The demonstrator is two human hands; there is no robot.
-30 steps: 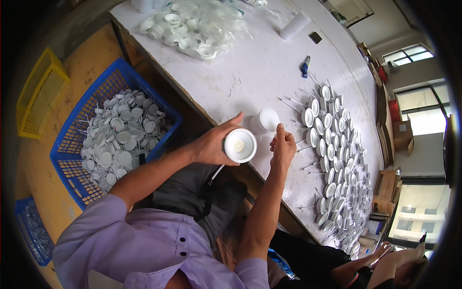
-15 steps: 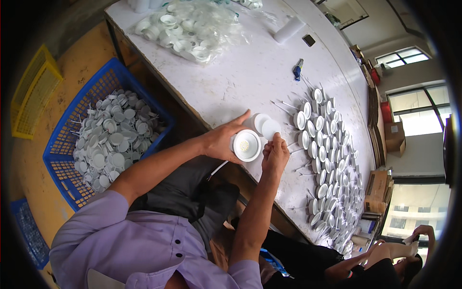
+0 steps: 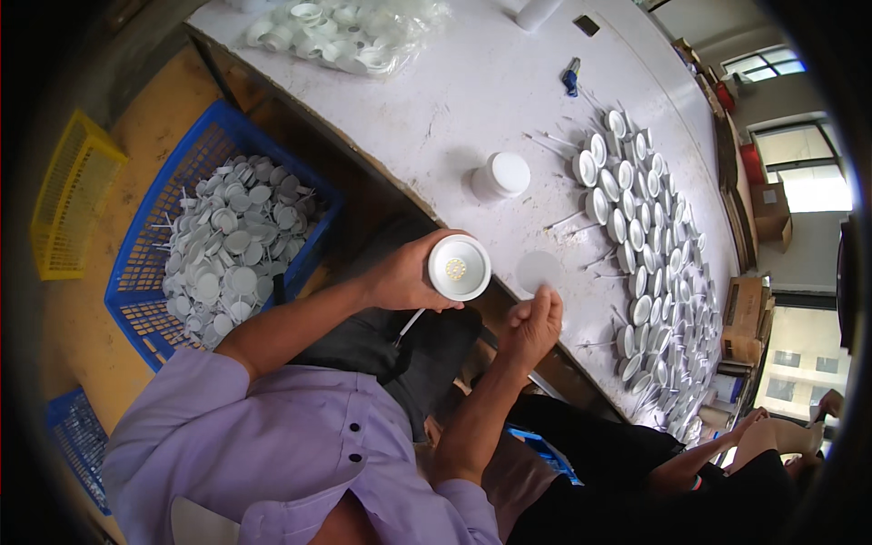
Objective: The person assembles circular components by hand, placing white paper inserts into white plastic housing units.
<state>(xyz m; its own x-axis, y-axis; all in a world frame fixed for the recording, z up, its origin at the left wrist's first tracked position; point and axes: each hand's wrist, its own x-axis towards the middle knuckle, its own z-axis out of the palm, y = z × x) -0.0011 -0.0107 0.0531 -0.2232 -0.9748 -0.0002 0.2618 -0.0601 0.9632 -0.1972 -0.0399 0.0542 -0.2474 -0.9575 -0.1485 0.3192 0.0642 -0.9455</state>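
My left hand [image 3: 406,276] is wrapped round a white LED downlight housing [image 3: 460,269] just off the table's edge. Its open face is turned up, small yellow LED dots show in the middle, and a white cable hangs below. To the right of it, my right hand [image 3: 532,331] pinches a thin, translucent white disc [image 3: 540,272] by its lower rim, apart from the housing. A short stack of white discs [image 3: 509,174] stands on the white table [image 3: 409,136] beyond both hands.
Many finished-looking lamps [image 3: 636,236] with cables cover the table's right side. A blue basket [image 3: 136,263] full of white lamp parts stands at left. A clear bag of white rings [image 3: 350,36], a blue cutter [image 3: 570,77] and a dark phone-like object [image 3: 587,25] lie farther back. Another person sits at lower right.
My right hand has drawn the disc away from the stack, toward me. The housing stays in my left hand, now nearer my body. The whole view has shifted.
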